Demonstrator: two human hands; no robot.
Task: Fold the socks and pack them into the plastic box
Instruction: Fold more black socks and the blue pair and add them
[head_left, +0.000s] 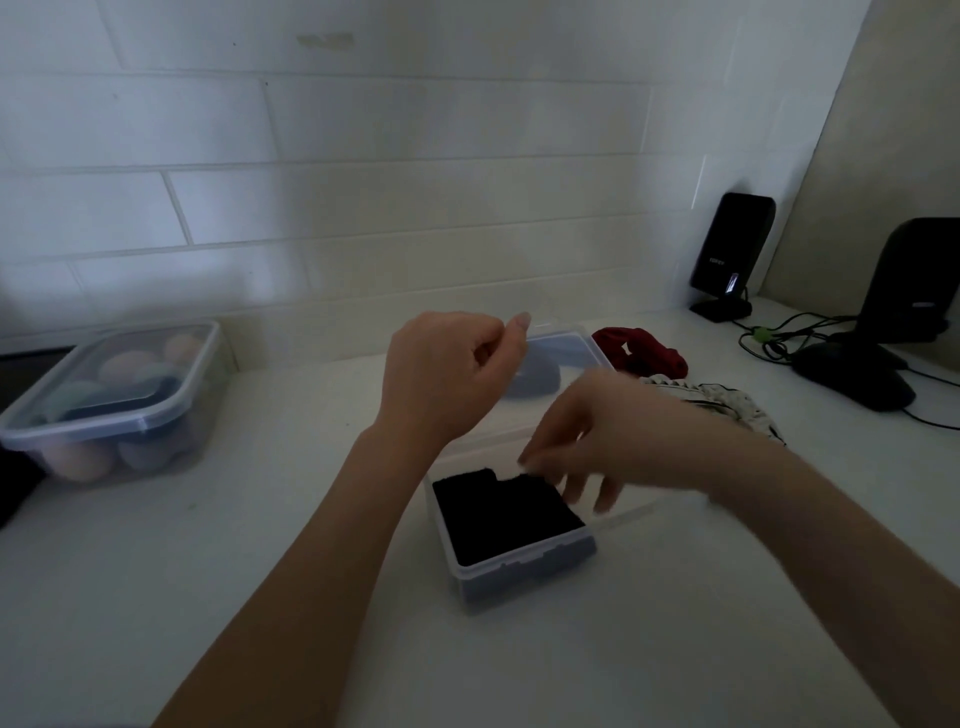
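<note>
A small clear plastic box (519, 566) stands on the white counter with a folded black sock (504, 514) lying inside. Its clear lid (566, 343) stands raised behind it. My left hand (447, 374) is curled above the box, and its thumb and fingers pinch the lid's top edge. My right hand (587, 447), blurred by motion, reaches in from the right with its fingers pointing down at the far right corner of the black sock. A red sock (649, 356) and a pale patterned sock (727, 400) lie loose behind my right wrist.
A larger lidded clear container (104, 405) holding rolled pastel items stands at the left by the tiled wall. Two black speakers (732, 254) (893, 312) with tangled cables (779, 338) occupy the right back corner.
</note>
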